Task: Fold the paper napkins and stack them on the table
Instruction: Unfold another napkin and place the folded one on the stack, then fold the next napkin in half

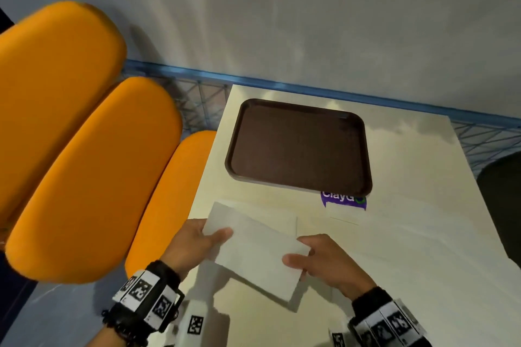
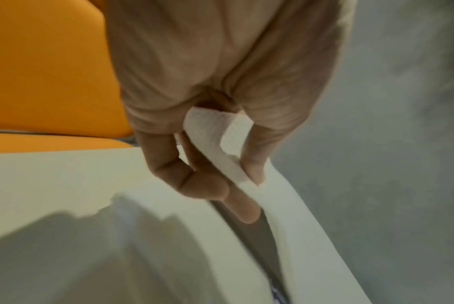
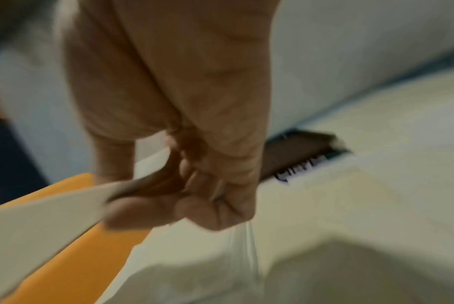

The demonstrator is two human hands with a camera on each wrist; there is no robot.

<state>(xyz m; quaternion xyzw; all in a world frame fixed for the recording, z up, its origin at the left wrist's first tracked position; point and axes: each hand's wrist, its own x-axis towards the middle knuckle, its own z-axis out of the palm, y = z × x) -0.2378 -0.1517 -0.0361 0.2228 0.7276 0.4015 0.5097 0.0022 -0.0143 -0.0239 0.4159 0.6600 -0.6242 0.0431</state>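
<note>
A white paper napkin (image 1: 253, 251), folded into a long rectangle, hangs in the air above the near part of the pale table (image 1: 408, 234). My left hand (image 1: 197, 239) pinches its left end between thumb and fingers; the left wrist view shows the napkin (image 2: 220, 144) bent over between thumb and fingers (image 2: 202, 185). My right hand (image 1: 321, 259) pinches the right end, thumb on top. In the blurred right wrist view the napkin (image 3: 46, 214) runs off to the left from the curled fingers (image 3: 148, 209). More flat white napkins (image 1: 310, 222) lie on the table beneath.
A dark brown tray (image 1: 298, 146), empty, sits on the far part of the table, its near edge over a purple sticker (image 1: 342, 200). Orange seat cushions (image 1: 93, 177) stand left of the table. A grey wall rises behind, and a dark object (image 1: 501, 200) sits at the right edge.
</note>
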